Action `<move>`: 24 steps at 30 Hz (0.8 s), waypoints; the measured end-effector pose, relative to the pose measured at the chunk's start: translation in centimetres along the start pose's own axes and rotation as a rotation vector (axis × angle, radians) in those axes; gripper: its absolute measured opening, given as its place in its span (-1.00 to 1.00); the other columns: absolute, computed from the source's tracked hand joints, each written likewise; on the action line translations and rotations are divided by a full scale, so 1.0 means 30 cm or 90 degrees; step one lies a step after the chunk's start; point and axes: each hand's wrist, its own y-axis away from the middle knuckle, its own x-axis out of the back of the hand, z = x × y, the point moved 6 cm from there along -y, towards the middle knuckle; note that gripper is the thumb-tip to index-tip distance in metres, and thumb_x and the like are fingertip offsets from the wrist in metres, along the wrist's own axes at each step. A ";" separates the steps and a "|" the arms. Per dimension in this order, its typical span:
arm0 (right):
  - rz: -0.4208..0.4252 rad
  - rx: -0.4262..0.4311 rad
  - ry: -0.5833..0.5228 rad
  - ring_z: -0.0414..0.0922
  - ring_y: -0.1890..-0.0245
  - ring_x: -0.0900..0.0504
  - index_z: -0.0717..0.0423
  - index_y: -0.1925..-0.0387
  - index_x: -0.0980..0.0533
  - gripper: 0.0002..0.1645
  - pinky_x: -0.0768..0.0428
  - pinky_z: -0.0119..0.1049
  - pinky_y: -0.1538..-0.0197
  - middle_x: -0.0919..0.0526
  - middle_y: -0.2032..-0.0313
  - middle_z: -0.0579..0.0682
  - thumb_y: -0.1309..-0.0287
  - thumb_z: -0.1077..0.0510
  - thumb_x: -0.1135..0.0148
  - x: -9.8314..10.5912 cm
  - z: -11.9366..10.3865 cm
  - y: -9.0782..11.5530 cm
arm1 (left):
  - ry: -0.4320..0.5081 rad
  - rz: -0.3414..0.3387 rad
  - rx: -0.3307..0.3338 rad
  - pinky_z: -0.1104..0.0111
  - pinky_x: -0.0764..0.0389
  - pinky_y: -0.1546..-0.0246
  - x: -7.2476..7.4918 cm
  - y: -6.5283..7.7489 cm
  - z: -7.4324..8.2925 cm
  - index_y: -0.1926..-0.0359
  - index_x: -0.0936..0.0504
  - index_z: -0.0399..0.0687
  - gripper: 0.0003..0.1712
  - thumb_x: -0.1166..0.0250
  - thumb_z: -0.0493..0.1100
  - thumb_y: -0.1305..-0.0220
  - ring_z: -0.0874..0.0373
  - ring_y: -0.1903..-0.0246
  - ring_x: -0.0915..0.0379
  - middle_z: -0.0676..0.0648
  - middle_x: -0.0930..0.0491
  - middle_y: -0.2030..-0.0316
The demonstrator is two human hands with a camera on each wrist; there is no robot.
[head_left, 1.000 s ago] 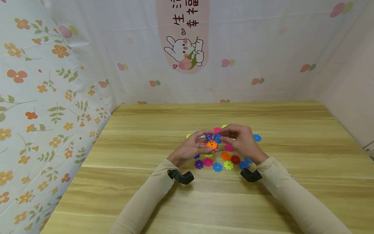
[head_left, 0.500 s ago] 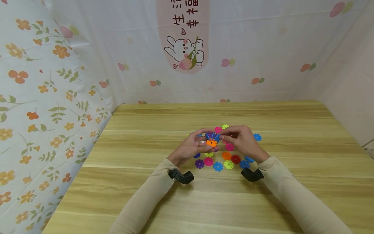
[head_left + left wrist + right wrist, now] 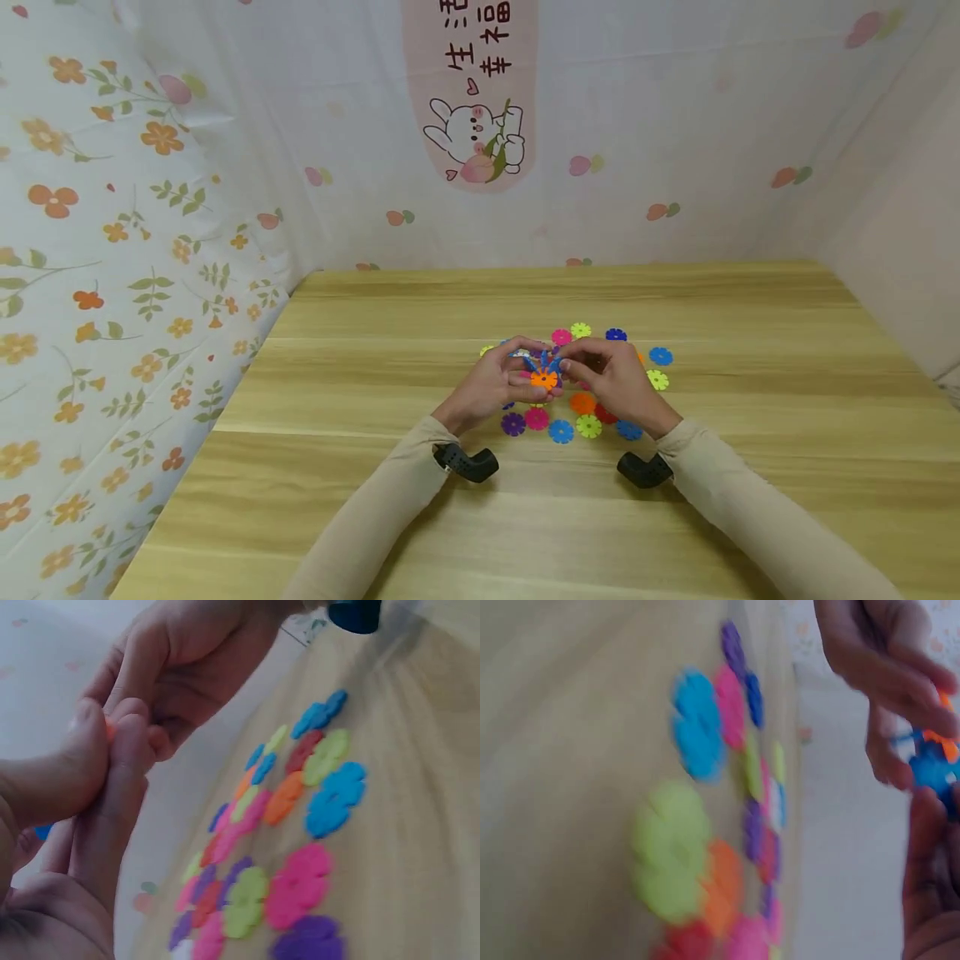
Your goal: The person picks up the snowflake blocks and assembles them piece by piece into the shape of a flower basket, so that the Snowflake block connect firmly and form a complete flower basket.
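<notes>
In the head view my left hand (image 3: 491, 387) holds a small cluster of notched flower-shaped plastic discs over the middle of the table. An orange disc (image 3: 543, 381) faces me, pinched near the left thumb, with blue discs (image 3: 544, 360) fanned behind it. My right hand (image 3: 622, 383) pinches a blue disc at the cluster's right side between thumb and index finger. The right wrist view shows a blue disc (image 3: 932, 774) at the right fingertips, against the orange one. Fingers hide most of the cluster in the left wrist view.
Loose discs in many colours lie on the wooden table (image 3: 360, 517) under and around both hands, among them a light blue disc (image 3: 561, 431), a purple disc (image 3: 513, 424) and a dark blue disc (image 3: 616, 334). A printed cloth (image 3: 637, 125) hangs behind the table.
Both hands have dipped slightly with the cluster, and the right hand has shifted a little left. A dark blue disc and a yellow-green disc beyond the right hand now show.
</notes>
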 end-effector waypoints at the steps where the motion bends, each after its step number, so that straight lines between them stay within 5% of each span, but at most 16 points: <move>1: -0.014 -0.008 0.012 0.03 0.38 -0.72 0.21 0.03 -0.65 -0.77 -0.74 -0.25 0.29 -0.75 0.21 0.15 -0.29 0.31 -0.27 0.006 -0.003 -0.003 | -0.016 0.002 -0.004 0.23 -0.74 0.04 0.003 -0.001 0.004 -0.27 -0.40 -0.05 -0.38 -0.36 -0.43 -0.23 -0.17 0.12 -0.74 -0.22 -0.58 -0.06; 6: -0.118 -0.003 0.156 -0.09 0.35 -0.69 0.22 -0.01 -0.63 -0.69 -0.69 -0.33 0.31 -0.76 0.15 0.11 -0.22 0.34 -0.32 0.063 -0.002 -0.023 | -0.073 0.039 -0.006 0.31 -0.69 0.18 0.042 0.003 0.011 -0.04 -0.43 0.01 -0.48 -0.47 -0.34 -0.14 0.04 0.26 -0.66 -0.04 -0.53 0.12; 10: -0.227 0.023 0.270 -0.26 0.36 -0.64 0.14 0.20 -0.71 -0.78 -0.65 -0.42 0.28 -0.78 0.25 -0.01 -0.11 0.39 -0.37 0.115 0.034 -0.001 | -0.100 0.073 0.011 0.32 -0.62 0.19 0.077 0.016 -0.009 0.15 -0.45 0.02 -0.60 -0.50 -0.28 -0.11 0.04 0.07 -0.55 -0.02 -0.56 0.09; 14: -0.319 0.041 0.305 -0.29 0.41 -0.61 0.04 0.30 -0.74 -0.72 -0.66 -0.42 0.29 -0.78 0.28 -0.12 0.00 0.43 -0.43 0.147 0.072 0.036 | -0.112 0.098 0.024 0.32 -0.58 0.16 0.099 0.025 -0.025 0.22 -0.47 -0.01 -0.67 -0.50 -0.24 -0.13 0.07 -0.08 -0.46 -0.07 -0.63 -0.05; 24: -0.326 0.063 0.306 -0.30 0.53 -0.43 -0.01 0.28 -0.73 -0.54 -0.52 -0.47 0.42 -0.77 0.29 -0.14 0.24 0.52 -0.51 0.174 0.127 0.074 | -0.135 0.088 0.006 0.13 -0.59 -0.09 0.097 0.024 -0.023 -0.34 -0.45 0.13 -0.27 -0.50 -0.18 -0.16 -0.06 -0.19 -0.40 -0.15 -0.39 -0.35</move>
